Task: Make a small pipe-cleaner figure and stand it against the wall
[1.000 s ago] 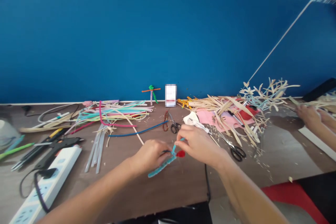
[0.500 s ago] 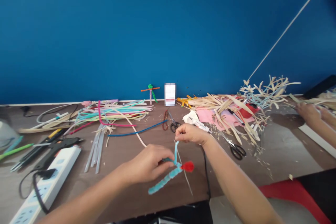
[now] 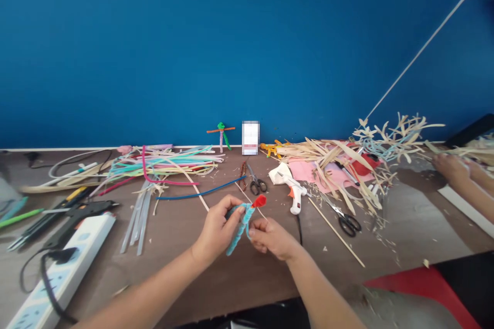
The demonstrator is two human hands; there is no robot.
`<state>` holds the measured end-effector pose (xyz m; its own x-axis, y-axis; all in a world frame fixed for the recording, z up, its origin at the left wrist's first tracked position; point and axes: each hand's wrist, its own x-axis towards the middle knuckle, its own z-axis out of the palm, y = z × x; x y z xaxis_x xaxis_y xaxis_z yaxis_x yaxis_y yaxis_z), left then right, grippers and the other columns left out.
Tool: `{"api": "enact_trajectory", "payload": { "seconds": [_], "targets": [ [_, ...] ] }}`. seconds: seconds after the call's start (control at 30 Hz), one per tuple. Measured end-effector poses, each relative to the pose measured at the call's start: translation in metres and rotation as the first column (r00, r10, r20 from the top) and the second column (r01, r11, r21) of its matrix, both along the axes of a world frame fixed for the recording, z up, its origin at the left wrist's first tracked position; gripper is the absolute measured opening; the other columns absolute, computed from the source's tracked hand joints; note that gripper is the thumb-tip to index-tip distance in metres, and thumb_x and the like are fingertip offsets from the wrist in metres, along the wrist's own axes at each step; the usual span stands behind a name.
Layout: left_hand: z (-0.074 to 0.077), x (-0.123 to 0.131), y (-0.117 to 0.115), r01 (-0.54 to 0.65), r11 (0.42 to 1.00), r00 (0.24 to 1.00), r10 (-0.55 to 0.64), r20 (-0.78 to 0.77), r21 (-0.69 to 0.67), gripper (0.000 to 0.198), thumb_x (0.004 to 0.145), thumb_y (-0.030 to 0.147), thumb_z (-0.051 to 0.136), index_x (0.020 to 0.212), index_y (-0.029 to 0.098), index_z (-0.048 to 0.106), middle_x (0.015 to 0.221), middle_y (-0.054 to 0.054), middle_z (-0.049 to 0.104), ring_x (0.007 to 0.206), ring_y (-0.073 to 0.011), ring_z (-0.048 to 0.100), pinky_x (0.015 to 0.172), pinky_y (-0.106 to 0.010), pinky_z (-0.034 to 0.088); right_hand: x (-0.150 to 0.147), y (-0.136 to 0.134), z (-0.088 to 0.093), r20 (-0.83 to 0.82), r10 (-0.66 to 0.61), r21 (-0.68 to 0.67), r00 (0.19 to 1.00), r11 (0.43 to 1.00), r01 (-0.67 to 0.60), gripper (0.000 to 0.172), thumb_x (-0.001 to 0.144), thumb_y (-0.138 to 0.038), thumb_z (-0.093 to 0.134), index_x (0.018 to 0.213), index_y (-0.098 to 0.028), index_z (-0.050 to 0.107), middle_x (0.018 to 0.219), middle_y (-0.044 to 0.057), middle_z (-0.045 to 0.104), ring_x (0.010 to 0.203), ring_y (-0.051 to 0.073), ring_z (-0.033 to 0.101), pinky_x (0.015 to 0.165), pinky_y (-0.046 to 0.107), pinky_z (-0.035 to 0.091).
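Observation:
My left hand (image 3: 216,229) is closed on a light blue pipe-cleaner piece (image 3: 238,229) that has a small red tip (image 3: 259,201) at its upper end. The piece stands tilted above the brown table (image 3: 181,267). My right hand (image 3: 270,239) is closed too, pinching the blue piece near its middle from the right. A thin pale stick (image 3: 335,232) lies on the table just right of my hands.
White glue gun (image 3: 289,185), two pairs of scissors (image 3: 257,183) (image 3: 347,222), coloured strips (image 3: 165,164), a black glue gun (image 3: 77,213) and a white power strip (image 3: 57,272) lie around. Straw scraps (image 3: 347,159) pile at right, where another person's hands (image 3: 455,169) work.
My right hand has dropped from above the piece to beside it, close to my left hand. The blue piece has turned more upright, its red tip raised.

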<state>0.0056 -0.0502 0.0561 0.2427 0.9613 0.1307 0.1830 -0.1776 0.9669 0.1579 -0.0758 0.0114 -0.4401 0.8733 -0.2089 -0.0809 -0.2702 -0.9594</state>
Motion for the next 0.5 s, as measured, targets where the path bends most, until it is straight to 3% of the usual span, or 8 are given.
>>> {"api": "enact_trajectory", "payload": {
  "seconds": [0.13, 0.23, 0.37, 0.5],
  "targets": [
    [-0.003, 0.006, 0.007, 0.081, 0.956, 0.972, -0.014, 0.233, -0.281, 0.021, 0.069, 0.035, 0.055, 0.070, 0.015, 0.051, 0.052, 0.004, 0.049, 0.045, -0.0071, 0.043, 0.044, -0.018, 0.034, -0.010, 0.001, -0.013, 0.101, -0.111, 0.026, 0.989, 0.994, 0.109, 0.031, 0.077, -0.044, 0.045, 0.064, -0.016, 0.043, 0.044, -0.009, 0.033, 0.034, 0.004, 0.025, 0.036, 0.018, 0.018],
    [-0.007, 0.005, 0.014, 0.083, 0.909, 0.953, 0.048, 0.300, -0.408, 0.023, 0.065, 0.035, 0.059, 0.070, 0.014, 0.051, 0.053, 0.003, 0.051, 0.045, -0.0063, 0.045, 0.043, -0.017, 0.034, -0.008, 0.000, -0.012, 0.303, -0.230, 0.163, 0.925, 0.969, 0.188, 0.023, 0.078, -0.036, 0.045, 0.068, -0.016, 0.047, 0.051, -0.005, 0.043, 0.042, 0.006, 0.036, 0.041, 0.019, 0.028],
    [-0.017, 0.004, 0.021, -0.038, 0.897, 0.951, 0.168, 0.260, -0.440, 0.025, 0.062, 0.036, 0.061, 0.070, 0.013, 0.052, 0.055, 0.002, 0.054, 0.048, -0.0080, 0.049, 0.041, -0.017, 0.032, -0.007, -0.013, 0.009, 0.487, -0.539, 0.559, 0.687, 0.797, 0.229, 0.009, 0.077, -0.023, 0.046, 0.077, -0.017, 0.053, 0.074, 0.002, 0.055, 0.066, 0.012, 0.049, 0.060, 0.023, 0.038],
    [-0.022, 0.006, 0.022, -0.112, 0.921, 0.950, 0.209, 0.232, -0.372, 0.026, 0.061, 0.037, 0.060, 0.067, 0.013, 0.052, 0.047, 0.006, 0.046, 0.040, -0.0054, 0.038, 0.037, -0.017, 0.026, -0.016, -0.027, 0.035, 0.554, -0.600, 0.684, 0.577, 0.723, 0.095, 0.019, 0.075, -0.015, 0.044, 0.091, -0.018, 0.054, 0.082, 0.005, 0.054, 0.074, 0.015, 0.051, 0.067, 0.026, 0.040]
  ]
}}
